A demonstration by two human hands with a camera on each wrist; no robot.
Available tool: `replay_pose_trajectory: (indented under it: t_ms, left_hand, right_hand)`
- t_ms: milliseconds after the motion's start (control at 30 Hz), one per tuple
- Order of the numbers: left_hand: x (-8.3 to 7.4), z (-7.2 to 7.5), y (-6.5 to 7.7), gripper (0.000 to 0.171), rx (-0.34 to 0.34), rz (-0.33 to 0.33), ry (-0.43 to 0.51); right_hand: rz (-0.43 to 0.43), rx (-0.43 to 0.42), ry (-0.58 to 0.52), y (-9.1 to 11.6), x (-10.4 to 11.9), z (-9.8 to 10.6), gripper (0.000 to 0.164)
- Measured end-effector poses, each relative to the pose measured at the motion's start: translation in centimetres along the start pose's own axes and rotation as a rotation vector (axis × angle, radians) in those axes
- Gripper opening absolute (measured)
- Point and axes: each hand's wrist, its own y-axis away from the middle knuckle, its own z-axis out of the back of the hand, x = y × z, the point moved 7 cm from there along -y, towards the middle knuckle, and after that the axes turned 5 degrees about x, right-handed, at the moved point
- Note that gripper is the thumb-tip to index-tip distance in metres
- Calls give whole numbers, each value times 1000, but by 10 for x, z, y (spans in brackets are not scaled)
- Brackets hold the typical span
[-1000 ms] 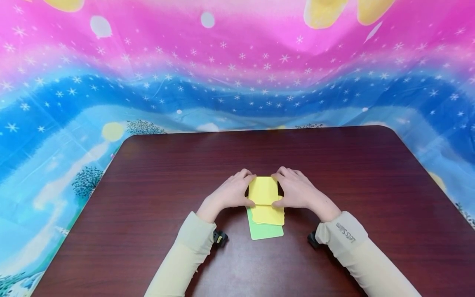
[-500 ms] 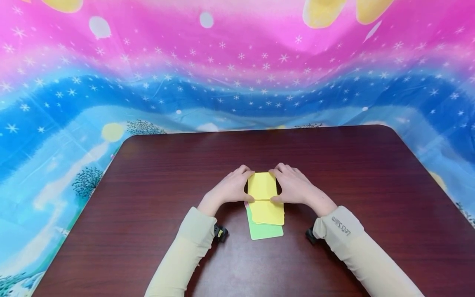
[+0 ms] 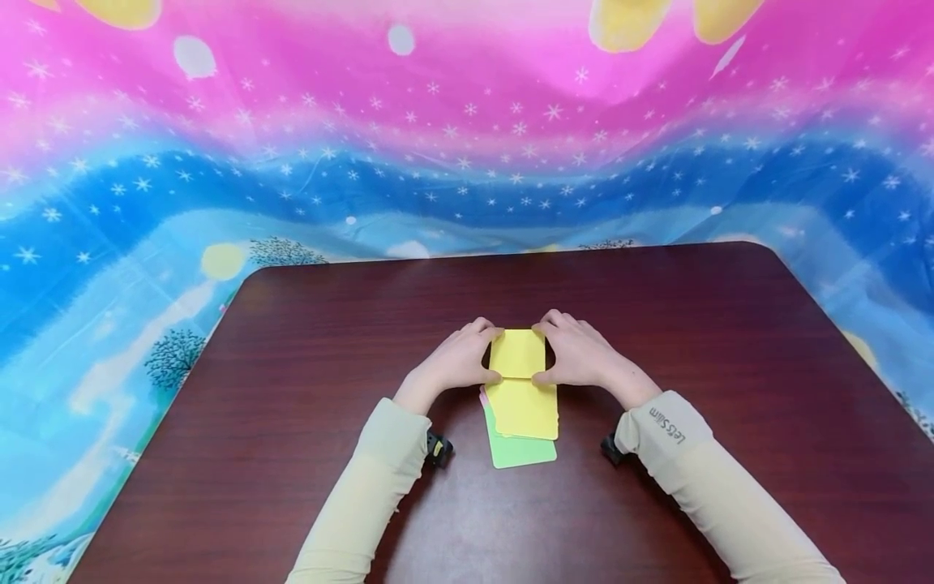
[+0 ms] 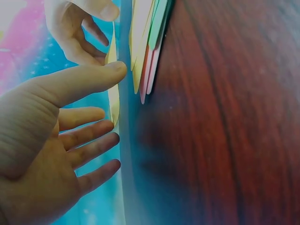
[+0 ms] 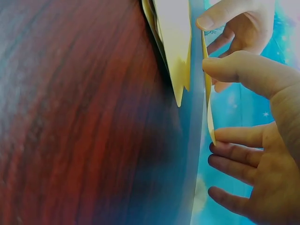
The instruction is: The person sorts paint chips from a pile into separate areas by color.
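Observation:
A small square yellow sheet of paper (image 3: 517,354) is stretched between the two hands. My left hand (image 3: 460,357) pinches its left side, thumb at the near edge and fingertips at the far edge. On the opposite side my right hand (image 3: 581,354) has the same grip. Seen edge-on from the right wrist, the held sheet (image 5: 209,96) bows slightly and hangs apart from the pile. Nearer the person lies that loose pile: yellow sheets (image 3: 524,412) on top, a green sheet (image 3: 524,452) sticking out below. Pink sheets (image 4: 149,75) show at the pile's edge in the left wrist view.
The dark red-brown wooden table (image 3: 328,324) has rounded far corners. Behind it hangs a pink and blue printed cloth (image 3: 467,162). Black wrist cameras, one (image 3: 439,448) on the left and another (image 3: 613,448) on the right, sit under the cuffs beside the pile.
Both hands have moved a little away from the person with the yellow sheet between them. More of the top yellow sheet of the pile now shows, and a pink corner at its left has come into view.

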Motion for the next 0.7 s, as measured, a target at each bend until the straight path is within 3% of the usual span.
replay_pose_trajectory:
  t_ms: [700]
  left_hand:
    - [9,1,-10,82,37,42,-5]
  right_hand:
    - [31,-49,6,-9,-7,3,79]
